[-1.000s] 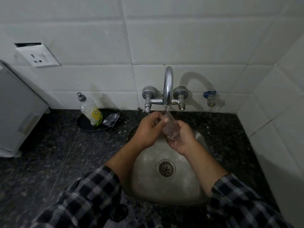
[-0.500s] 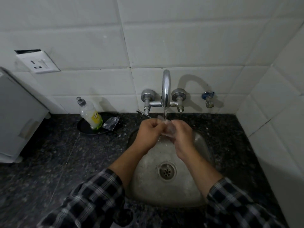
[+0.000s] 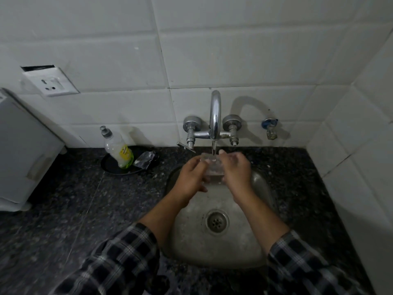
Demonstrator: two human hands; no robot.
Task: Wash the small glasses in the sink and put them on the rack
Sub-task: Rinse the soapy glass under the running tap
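A small clear glass (image 3: 212, 167) is held upright between both hands over the steel sink (image 3: 219, 248), its mouth right under the tap spout (image 3: 214, 116). A thin stream of water falls into it. My left hand (image 3: 191, 177) wraps its left side. On the right side my right hand (image 3: 236, 169) grips it, thumb near the rim. No rack is in view.
A dish soap bottle (image 3: 119, 150) and a crumpled wrapper (image 3: 145, 159) lie on a black dish (image 3: 110, 167) left of the sink. A white appliance (image 3: 23, 150) stands at the far left. Dark granite counter (image 3: 85, 209) surrounds the sink; a small valve (image 3: 270, 128) sits on the tiled wall.
The glass was tilted and turned in my hands; now it stands upright with its mouth under the stream. Both hands shifted slightly toward the tap.
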